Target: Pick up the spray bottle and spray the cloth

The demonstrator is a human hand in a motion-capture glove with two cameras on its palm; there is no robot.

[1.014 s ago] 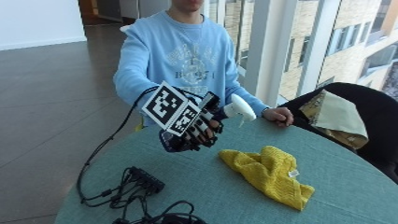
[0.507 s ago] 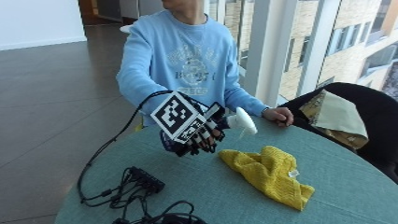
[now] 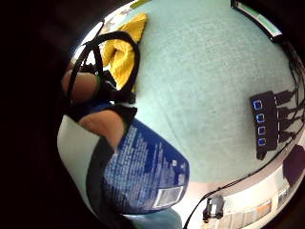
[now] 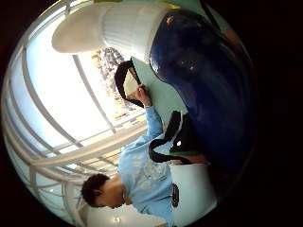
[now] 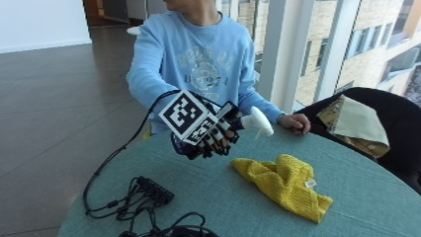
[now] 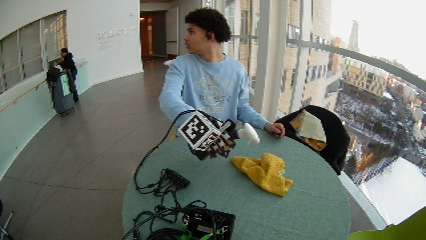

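Observation:
My gloved right hand (image 5: 209, 139) is raised above the round green table (image 5: 368, 182) and grips the spray bottle. Its white spray head (image 5: 256, 121) sticks out past my fingers, toward the far side of the table and above the crumpled yellow cloth (image 5: 284, 184) lying beside my hand. In the little finger side palm view the bottle's blue labelled body (image 3: 140, 171) fills the space under my curled fingers (image 3: 102, 125), with the yellow cloth (image 3: 121, 50) on the table beyond. The thumb side palm view shows the dark blue body (image 4: 208, 85) and the ribbed white spray head (image 4: 111, 29). The same hand (image 6: 214, 143), cloth (image 6: 266, 172) and spray head (image 6: 248, 133) appear in the wide outside view.
My bare left hand (image 5: 295, 122) rests on the far table edge. A black power strip with cables (image 5: 150, 192) lies at the near left of the table, and a black box (image 6: 206, 222) sits at the front edge. A dark chair with a beige cloth (image 5: 355, 123) stands behind the table.
My right hand with the bottle has moved slightly toward the cloth, and the white spray head now reaches further over it. The cloth has not moved.

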